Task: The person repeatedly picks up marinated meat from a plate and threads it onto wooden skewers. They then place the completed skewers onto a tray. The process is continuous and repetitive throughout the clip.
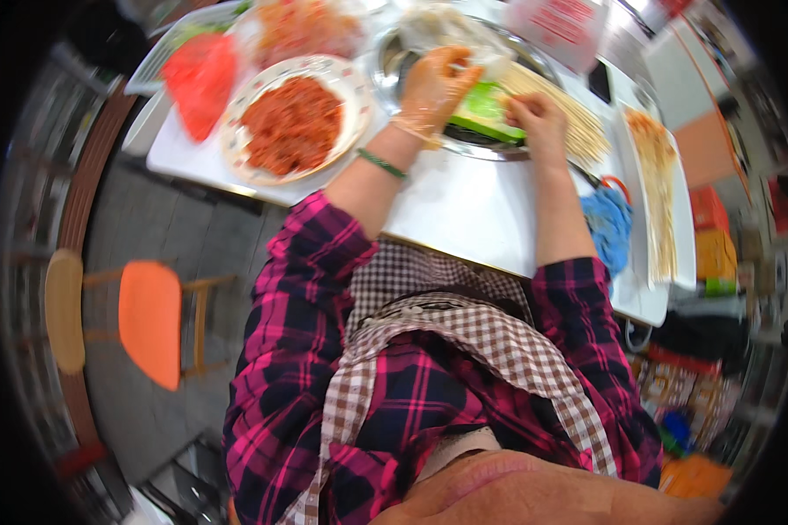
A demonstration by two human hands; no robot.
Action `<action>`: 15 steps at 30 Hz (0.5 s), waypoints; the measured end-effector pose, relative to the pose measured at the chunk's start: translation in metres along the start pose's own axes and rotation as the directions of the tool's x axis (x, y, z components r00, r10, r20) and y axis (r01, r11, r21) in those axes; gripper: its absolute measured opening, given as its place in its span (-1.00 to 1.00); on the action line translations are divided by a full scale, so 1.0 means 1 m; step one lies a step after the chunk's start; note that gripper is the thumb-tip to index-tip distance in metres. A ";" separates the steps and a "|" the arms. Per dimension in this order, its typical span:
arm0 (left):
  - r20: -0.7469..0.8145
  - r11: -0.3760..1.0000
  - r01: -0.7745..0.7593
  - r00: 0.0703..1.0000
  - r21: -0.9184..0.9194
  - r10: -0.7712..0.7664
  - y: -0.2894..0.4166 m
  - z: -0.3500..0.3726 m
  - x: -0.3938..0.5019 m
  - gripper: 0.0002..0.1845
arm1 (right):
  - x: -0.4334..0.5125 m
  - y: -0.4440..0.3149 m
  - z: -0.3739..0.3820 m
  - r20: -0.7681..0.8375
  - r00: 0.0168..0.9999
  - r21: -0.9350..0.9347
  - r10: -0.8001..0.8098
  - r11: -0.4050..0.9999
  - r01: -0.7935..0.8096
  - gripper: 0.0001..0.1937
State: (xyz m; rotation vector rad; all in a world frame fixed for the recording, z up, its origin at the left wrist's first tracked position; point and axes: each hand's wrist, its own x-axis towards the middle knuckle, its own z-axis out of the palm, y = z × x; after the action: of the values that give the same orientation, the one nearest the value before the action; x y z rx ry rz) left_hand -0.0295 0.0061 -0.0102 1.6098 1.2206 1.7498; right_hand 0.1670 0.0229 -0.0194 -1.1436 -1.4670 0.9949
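My left hand (437,92) wears a clear plastic glove stained orange. Its fingers are bent and apart, and I see nothing between them. My bare right hand (540,121) has its fingertips together at the right end of a bright green box (482,108); blur hides whether they pinch something. The box sits on a round metal tray (499,156), between my hands. A bundle of thin wooden skewers (568,121) lies against it on the right. Beyond my left hand is a clear plastic bag (456,29) with pale contents.
Left of my arms stands a patterned plate (236,154) of red seasoned meat. Behind are a red plastic bag (200,85) and a white basket (161,56). At right lie a blue cloth (607,226), orange-handled scissors (616,187) and a white tray (684,256) of loaded skewers. An orange chair (150,325) stands left.
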 end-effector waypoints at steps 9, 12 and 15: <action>0.237 0.886 -0.258 0.956 0.386 0.175 0.055 -0.110 -0.038 -0.77 | -0.006 0.012 0.006 0.033 0.998 0.060 0.058 0.996 -0.060 -0.95; 0.125 0.839 -0.193 0.981 0.509 0.150 0.064 -0.164 -0.051 -0.83 | -0.007 0.011 0.006 0.044 0.998 0.079 0.049 0.995 -0.053 -0.95; 0.034 0.776 -0.085 0.996 0.625 0.082 0.069 -0.217 -0.056 -0.83 | -0.007 0.012 0.005 0.025 0.998 0.074 0.063 0.995 -0.064 -0.94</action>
State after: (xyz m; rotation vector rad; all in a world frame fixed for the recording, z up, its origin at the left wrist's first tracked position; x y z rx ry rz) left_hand -0.2094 -0.1376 0.0351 2.0462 1.8979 1.4536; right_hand 0.1644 0.0184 -0.0331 -1.1344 -1.4073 1.1009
